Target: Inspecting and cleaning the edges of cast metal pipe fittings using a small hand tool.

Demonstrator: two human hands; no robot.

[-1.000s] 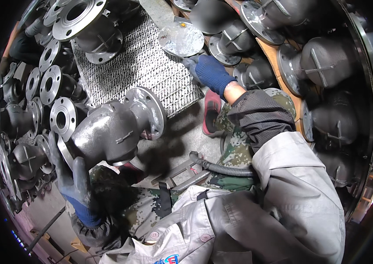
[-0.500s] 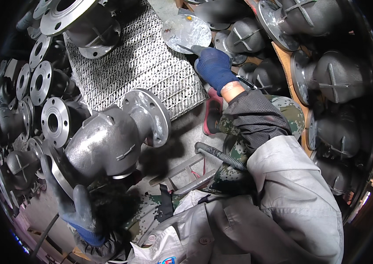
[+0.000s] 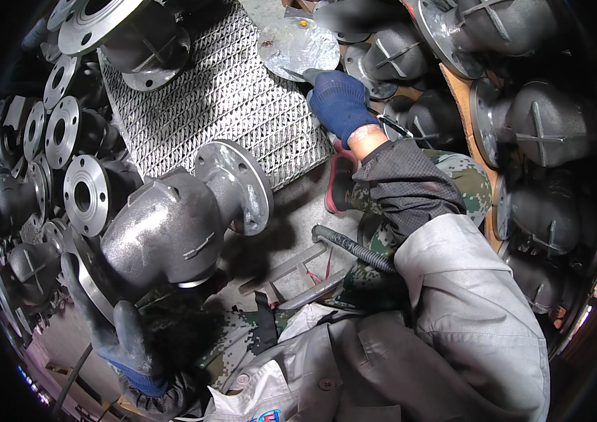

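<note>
A large grey cast valve body point(image 3: 161, 235) lies tilted at the left, one flange toward my left hand point(image 3: 126, 341). In a grey-palmed blue glove, that hand has its fingers along the flange face and its thumb apart at the lower rim. My right hand point(image 3: 340, 102), in a blue glove, is closed at the near edge of a round, smeared metal plate point(image 3: 298, 48) with a small yellow spot. A thin dark tip points from its fingers onto the plate; what they hold is mostly hidden. A slim dark stick with pale marks point(image 3: 395, 125) shows beside the right wrist.
A silvery ridged mat point(image 3: 228, 105) covers the surface ahead, with another flanged casting point(image 3: 140, 53) standing on it. Several flanged castings point(image 3: 81, 195) crowd the left; more castings point(image 3: 551, 126) line the right by a cardboard strip point(image 3: 473, 116). A ribbed hose point(image 3: 354, 247) lies near my legs.
My right hand has shifted very slightly to the left at the plate's edge, and more of the slim stick shows. My left hand and the valve body have barely moved.
</note>
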